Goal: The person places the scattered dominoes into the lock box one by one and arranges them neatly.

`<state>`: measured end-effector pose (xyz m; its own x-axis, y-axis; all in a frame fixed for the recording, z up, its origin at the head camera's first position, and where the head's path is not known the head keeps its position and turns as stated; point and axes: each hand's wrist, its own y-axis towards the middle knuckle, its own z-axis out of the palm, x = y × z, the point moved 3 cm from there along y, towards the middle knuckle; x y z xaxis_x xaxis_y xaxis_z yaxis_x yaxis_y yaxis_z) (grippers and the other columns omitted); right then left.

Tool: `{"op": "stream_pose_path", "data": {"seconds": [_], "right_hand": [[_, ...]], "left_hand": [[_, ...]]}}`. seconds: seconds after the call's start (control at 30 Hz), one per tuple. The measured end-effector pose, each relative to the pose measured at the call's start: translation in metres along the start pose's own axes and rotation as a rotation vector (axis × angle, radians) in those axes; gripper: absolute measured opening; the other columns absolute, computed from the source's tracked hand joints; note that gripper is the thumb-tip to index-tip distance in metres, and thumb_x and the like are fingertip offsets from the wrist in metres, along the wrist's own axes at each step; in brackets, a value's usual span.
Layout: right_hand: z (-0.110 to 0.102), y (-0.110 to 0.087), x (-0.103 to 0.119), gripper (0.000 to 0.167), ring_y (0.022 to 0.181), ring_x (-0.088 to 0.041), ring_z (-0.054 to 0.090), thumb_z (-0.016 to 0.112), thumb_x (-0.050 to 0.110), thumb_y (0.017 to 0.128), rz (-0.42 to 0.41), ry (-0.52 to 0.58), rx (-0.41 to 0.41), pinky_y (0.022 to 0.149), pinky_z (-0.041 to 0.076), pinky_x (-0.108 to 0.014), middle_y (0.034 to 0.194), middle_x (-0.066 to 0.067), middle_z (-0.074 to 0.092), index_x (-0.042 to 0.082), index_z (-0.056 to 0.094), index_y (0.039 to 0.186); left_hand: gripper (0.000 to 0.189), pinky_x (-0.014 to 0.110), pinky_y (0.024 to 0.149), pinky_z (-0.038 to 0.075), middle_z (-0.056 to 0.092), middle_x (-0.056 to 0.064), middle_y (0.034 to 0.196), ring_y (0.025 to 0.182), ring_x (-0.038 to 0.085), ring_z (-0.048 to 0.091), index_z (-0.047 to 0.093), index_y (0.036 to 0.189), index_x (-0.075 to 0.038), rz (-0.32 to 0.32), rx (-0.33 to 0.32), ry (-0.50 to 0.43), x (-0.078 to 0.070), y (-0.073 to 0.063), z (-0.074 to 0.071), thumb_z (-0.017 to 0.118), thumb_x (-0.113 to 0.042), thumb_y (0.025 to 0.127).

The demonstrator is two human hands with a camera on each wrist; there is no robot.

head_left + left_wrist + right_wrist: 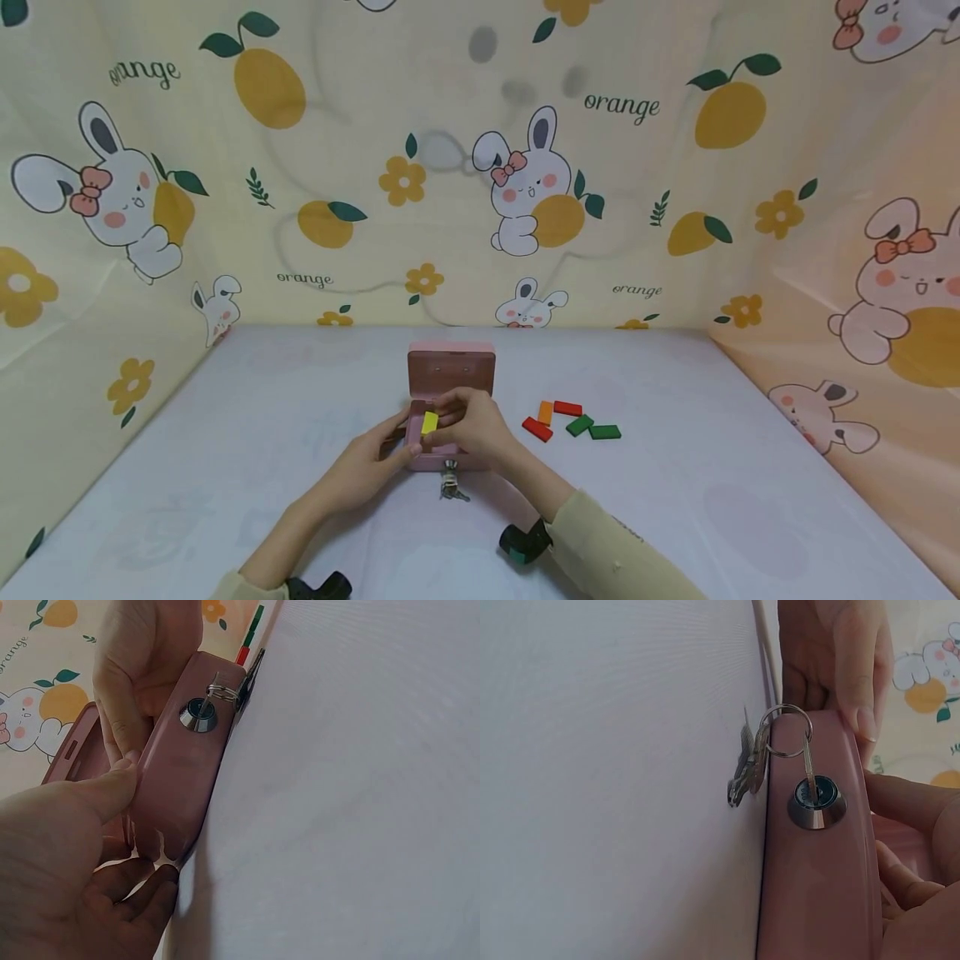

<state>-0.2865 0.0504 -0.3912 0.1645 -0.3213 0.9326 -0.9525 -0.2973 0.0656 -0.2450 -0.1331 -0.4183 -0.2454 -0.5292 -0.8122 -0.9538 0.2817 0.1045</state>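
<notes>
A pink lockbox [452,461] stands on the table with its lid [452,372] raised at the back. My left hand [365,467] grips its left side, the thumb over the front rim and the fingers against the side wall, as the left wrist view shows. Reaching over the box from the right, my right hand [477,427] pinches a yellow block [429,422] inside it between thumb and fingers. A key sits in the front lock [817,802], and more keys [748,766] hang from its ring. The right hand hides much of the box's inside.
To the right of the box, two red blocks [567,409], an orange block [545,412] and two green blocks [604,432] lie loose on the white tabletop [675,500]. A patterned curtain [450,275] rises behind the table and along both sides.
</notes>
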Motion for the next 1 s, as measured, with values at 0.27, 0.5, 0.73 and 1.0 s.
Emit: {"op": "stream_pose_path", "data": {"seconds": [0.27,0.5,0.73,1.0], "right_hand": [[0.001,0.003,-0.001,0.042,0.085,-0.021,0.064,0.087,0.004,0.074,0.042,0.046,0.011,0.077,0.058,-0.030,0.099,-0.011,0.066,0.000,0.066,0.110],[0.006,0.008,-0.004,0.040,0.083,-0.020,0.063,0.087,0.003,0.073,0.040,0.012,0.040,0.074,0.057,-0.029,0.098,-0.011,0.067,0.001,0.067,0.108],[0.012,0.010,-0.003,0.034,0.082,-0.018,0.063,0.083,-0.002,0.075,-0.018,-0.085,0.024,0.070,0.058,-0.030,0.094,-0.012,0.068,-0.001,0.067,0.104],[0.016,0.012,-0.006,0.028,0.083,-0.016,0.063,0.084,0.000,0.074,-0.012,-0.178,-0.035,0.074,0.057,-0.030,0.092,-0.005,0.068,0.003,0.068,0.096]], "left_hand": [[0.071,0.047,0.111,0.034,0.044,0.014,0.148,0.136,0.033,0.039,0.031,0.155,-0.010,0.000,0.002,-0.009,0.000,0.001,0.001,0.061,-0.039,0.098],[0.070,0.046,0.111,0.033,0.045,0.012,0.148,0.137,0.031,0.039,0.033,0.154,-0.012,0.010,0.008,-0.015,0.003,0.001,0.000,0.061,-0.042,0.097],[0.069,0.045,0.111,0.034,0.045,0.014,0.147,0.136,0.030,0.040,0.033,0.154,-0.011,0.027,0.014,-0.031,0.002,0.000,-0.001,0.061,-0.039,0.098],[0.069,0.046,0.111,0.034,0.045,0.013,0.147,0.137,0.030,0.039,0.033,0.154,-0.010,0.022,0.008,-0.027,0.004,0.000,0.000,0.061,-0.038,0.098]]}}
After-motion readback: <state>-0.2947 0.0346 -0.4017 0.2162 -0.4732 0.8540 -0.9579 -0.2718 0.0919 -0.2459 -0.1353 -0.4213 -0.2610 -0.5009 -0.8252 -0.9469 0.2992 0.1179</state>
